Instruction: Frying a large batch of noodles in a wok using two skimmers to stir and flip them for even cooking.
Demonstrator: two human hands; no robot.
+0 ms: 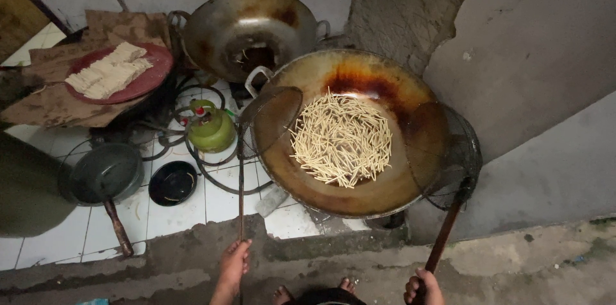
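A big wok (398, 184) of dark oil holds a floating mass of thin pale sticks (341, 138). My left hand (233, 265) grips the long thin handle of a round wire skimmer (272, 116) that rests over the wok's left rim. My right hand (423, 287) grips the reddish wooden handle of a second wire skimmer (457, 151), which leans on the wok's right rim. Both skimmer heads sit beside the sticks, not under them. My bare toes (282, 293) show at the bottom edge.
A second, near-empty wok (212, 29) stands behind. A green gas cylinder (212, 129) with hoses sits on white tiles. A red tray of pale strips (110, 71) lies on cardboard at left. A ladle-like pan (105, 173) and a black bowl (172, 183) lie on the tiles. Concrete wall at right.
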